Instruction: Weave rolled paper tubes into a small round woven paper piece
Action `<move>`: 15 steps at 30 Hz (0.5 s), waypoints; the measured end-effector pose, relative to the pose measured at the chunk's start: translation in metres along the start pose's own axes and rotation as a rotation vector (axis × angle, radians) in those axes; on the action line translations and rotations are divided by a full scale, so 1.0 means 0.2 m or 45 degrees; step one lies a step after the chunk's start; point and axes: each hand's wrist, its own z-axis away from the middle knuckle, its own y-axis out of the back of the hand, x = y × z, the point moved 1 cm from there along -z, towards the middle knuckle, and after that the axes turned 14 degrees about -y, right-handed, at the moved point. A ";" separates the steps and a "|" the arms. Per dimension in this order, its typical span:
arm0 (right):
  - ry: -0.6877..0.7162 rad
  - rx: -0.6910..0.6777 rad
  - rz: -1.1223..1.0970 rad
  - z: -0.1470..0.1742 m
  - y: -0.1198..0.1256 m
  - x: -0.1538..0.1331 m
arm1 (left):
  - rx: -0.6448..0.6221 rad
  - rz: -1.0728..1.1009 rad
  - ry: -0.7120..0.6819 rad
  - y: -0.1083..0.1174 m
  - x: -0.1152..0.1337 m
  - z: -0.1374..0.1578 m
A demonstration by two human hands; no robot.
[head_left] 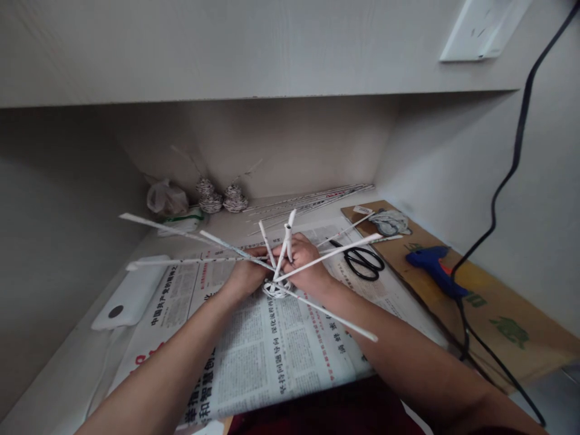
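Over the middle of the newspaper, a small round weaving of rolled paper tubes (277, 289) has several long white tubes fanning out from it, some sideways and some upward. My left hand (248, 273) is closed on its left side, with the fingertips partly hidden behind the tubes. On the other side my right hand (307, 261) has its fingers bent around the upright tubes and pinched near the weaving. Exactly which strand each hand grips is hidden. Black-handled scissors (364, 262) lie to the right of my right hand.
Newspaper (249, 368) covers the tabletop. A blue glue gun (430, 266) with a black cable lies on cardboard (512, 314) at the right. Two woven gourd shapes (234, 198) stand at the back beside loose paper tubes (312, 199). A white device (131, 296) lies left.
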 end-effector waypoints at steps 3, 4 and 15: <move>0.050 0.016 0.012 0.00 0.00 -0.02 | 0.018 -0.096 -0.042 0.00 -0.01 0.00; 0.065 0.052 0.011 0.01 0.00 -0.02 | 0.030 -0.116 -0.086 0.00 -0.02 0.00; -0.168 0.229 0.137 0.04 0.03 -0.03 | 0.304 -0.267 -0.050 0.04 0.00 -0.01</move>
